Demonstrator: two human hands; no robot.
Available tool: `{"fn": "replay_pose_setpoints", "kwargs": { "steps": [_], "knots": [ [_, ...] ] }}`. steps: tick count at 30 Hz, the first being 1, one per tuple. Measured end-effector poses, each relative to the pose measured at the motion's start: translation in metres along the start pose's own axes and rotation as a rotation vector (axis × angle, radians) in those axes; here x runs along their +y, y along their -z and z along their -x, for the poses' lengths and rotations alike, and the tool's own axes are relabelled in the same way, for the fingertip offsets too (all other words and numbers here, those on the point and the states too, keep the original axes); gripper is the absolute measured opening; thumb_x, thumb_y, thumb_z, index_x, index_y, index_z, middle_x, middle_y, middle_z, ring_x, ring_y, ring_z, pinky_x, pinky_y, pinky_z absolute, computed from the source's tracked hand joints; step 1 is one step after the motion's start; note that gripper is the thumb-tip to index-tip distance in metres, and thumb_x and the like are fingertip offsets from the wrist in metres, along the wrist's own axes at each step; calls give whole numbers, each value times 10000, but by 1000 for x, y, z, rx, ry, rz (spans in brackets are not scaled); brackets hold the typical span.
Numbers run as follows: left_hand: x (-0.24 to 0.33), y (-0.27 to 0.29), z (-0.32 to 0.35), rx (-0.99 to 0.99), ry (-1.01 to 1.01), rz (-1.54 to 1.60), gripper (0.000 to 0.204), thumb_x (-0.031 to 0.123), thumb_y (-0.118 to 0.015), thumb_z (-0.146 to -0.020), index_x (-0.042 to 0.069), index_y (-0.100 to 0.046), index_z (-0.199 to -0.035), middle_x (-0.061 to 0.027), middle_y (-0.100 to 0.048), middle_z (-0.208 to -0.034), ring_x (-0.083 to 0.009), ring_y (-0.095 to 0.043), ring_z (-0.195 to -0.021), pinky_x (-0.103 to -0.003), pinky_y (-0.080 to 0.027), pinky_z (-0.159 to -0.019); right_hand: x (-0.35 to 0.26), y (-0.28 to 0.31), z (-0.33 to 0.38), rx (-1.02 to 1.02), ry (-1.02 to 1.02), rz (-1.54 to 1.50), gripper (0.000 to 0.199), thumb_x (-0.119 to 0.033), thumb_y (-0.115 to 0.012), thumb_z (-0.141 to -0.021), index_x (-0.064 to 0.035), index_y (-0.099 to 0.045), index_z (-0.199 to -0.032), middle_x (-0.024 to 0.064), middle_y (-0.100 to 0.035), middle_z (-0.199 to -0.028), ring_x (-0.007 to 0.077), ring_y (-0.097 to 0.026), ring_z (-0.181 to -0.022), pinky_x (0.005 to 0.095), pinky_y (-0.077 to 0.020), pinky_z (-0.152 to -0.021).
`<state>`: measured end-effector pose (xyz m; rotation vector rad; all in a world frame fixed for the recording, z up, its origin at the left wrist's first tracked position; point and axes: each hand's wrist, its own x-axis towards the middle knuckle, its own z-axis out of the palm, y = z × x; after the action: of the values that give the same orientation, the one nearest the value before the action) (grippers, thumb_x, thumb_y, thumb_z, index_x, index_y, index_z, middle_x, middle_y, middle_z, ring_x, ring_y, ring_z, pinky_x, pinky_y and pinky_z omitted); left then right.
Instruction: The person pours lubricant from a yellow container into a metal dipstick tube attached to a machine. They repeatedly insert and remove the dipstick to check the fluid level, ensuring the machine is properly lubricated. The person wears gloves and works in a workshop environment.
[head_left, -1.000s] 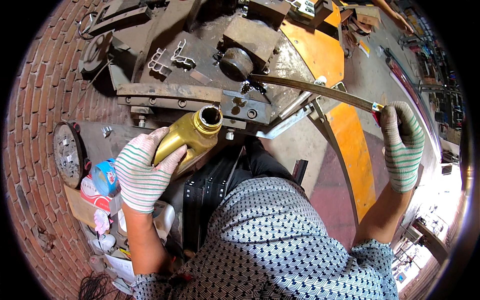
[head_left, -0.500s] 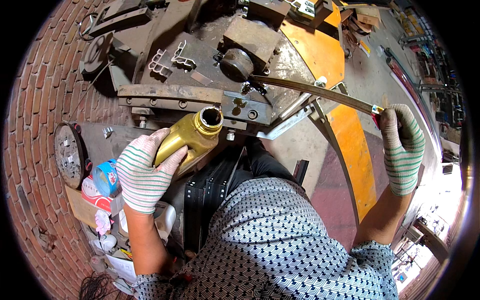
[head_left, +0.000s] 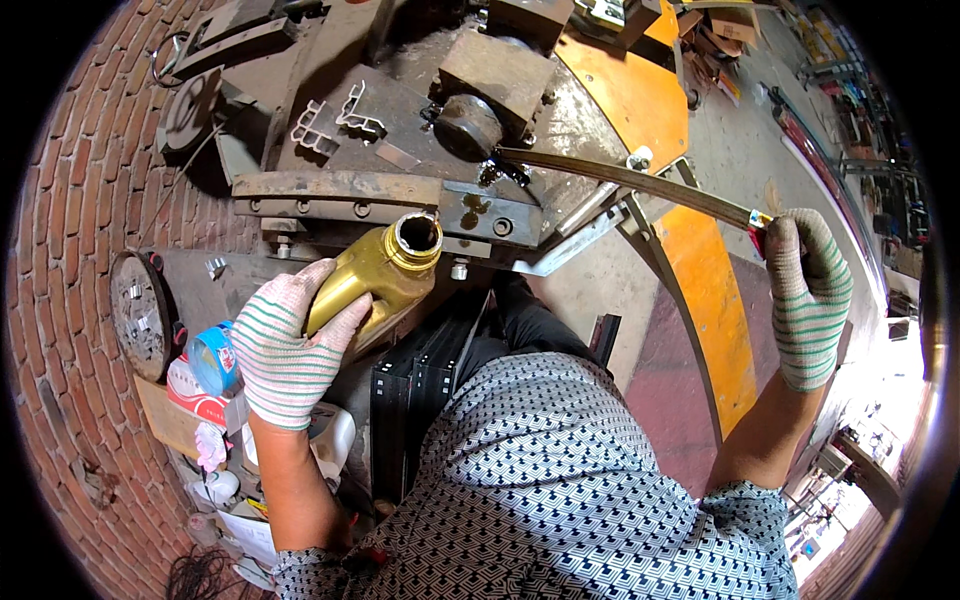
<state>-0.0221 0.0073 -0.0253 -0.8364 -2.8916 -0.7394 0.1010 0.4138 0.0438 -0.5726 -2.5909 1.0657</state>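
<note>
Little moved: left hand (head_left: 288,352) grips bottle (head_left: 372,278) slanted, mouth (head_left: 418,234) forward-right; right hand (head_left: 808,305) seemingly pinches strip (head_left: 640,182).

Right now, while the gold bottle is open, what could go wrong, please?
The gold bottle in the left hand is tilted and uncapped; any contents might spill. The long strip could drop if the right hand loosens its pinch on the end. The dark stains on the metal block, if wet, might be slippery.
</note>
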Motion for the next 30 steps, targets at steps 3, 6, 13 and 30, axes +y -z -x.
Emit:
{"fn": "replay_pose_setpoints", "kwargs": {
  "steps": [3,6,13,30],
  "knots": [
    [1,0,0,10,-2,10,393,188,-889,-767,17,-734,-1085,-139,-727,-926,-264,-714,-822,-338,-552,-773,5,1,1,25,-53,-21,208,-216,-659,-1028,-15,-677,-980,-16,-624,-843,61,-568,-801,211,-463,-759],
    [1,0,0,11,4,9,391,186,-888,-768,16,-733,-1083,-139,-727,-924,-260,-713,-822,-337,-552,-774,18,2,2,57,-113,-42,221,-242,-649,-1034,-30,-682,-980,-28,-614,-836,49,-534,-771,203,-439,-720],
    [2,1,1,-1,29,17,387,158,-888,-765,12,-732,-1087,-133,-729,-925,-253,-712,-819,-335,-553,-777,45,0,6,29,-222,-73,221,-266,-633,-1038,-71,-680,-943,-65,-560,-770,21,-469,-693,192,-374,-625],
    [6,3,2,-22,74,28,382,131,-880,-778,12,-733,-1110,-127,-738,-956,-231,-711,-850,-330,-553,-814,124,-18,18,-30,-547,-625,291,-382,-647,-1015,-109,-626,-915,-50,-479,-691,46,-407,-572,215,-300,-520]
  ]
}}
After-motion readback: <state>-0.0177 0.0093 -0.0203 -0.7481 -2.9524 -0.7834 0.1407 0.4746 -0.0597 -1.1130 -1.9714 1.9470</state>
